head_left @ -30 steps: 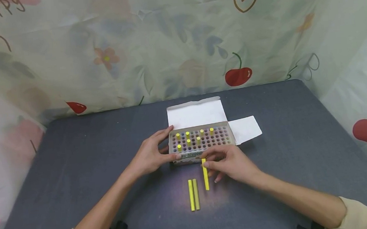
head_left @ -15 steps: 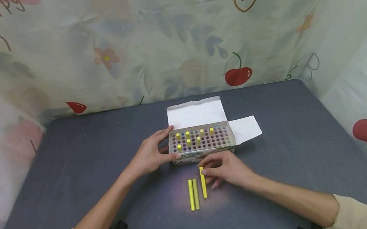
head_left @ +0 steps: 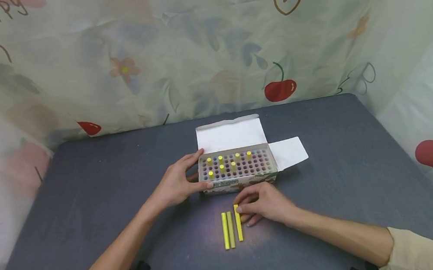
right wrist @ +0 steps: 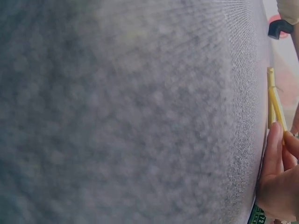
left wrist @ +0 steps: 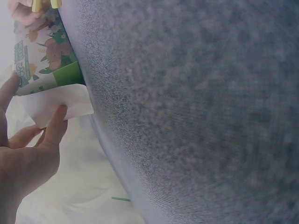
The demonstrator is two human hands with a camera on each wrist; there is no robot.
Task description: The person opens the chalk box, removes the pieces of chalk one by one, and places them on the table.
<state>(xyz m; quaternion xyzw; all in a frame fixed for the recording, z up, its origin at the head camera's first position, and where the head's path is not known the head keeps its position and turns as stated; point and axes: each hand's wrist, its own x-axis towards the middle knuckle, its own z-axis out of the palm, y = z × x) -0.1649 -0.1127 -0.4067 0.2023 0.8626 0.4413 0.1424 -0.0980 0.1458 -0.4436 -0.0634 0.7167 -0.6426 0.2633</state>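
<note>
An open cardboard box (head_left: 240,184) with a grid of holes stands mid-table, its white lid flaps folded back; several yellow sticks (head_left: 221,168) stand upright in its left half. My left hand (head_left: 176,182) grips the box's left end (left wrist: 44,60). My right hand (head_left: 264,202) pinches the top of a yellow stick (head_left: 238,223) that lies on the grey table (head_left: 89,199), just right of two more yellow sticks (head_left: 227,230) lying side by side. In the right wrist view the fingertips (right wrist: 275,140) sit on the stick (right wrist: 275,100).
A floral cloth with cherries (head_left: 280,89) hangs behind and at both sides of the table. The box's side flap (head_left: 289,152) lies open to the right. Bare grey tabletop spreads to the left and right of the hands.
My right hand has drawn the yellow stick down and to the left, from in front of the box to beside the two lying sticks. The left hand has stayed on the box.
</note>
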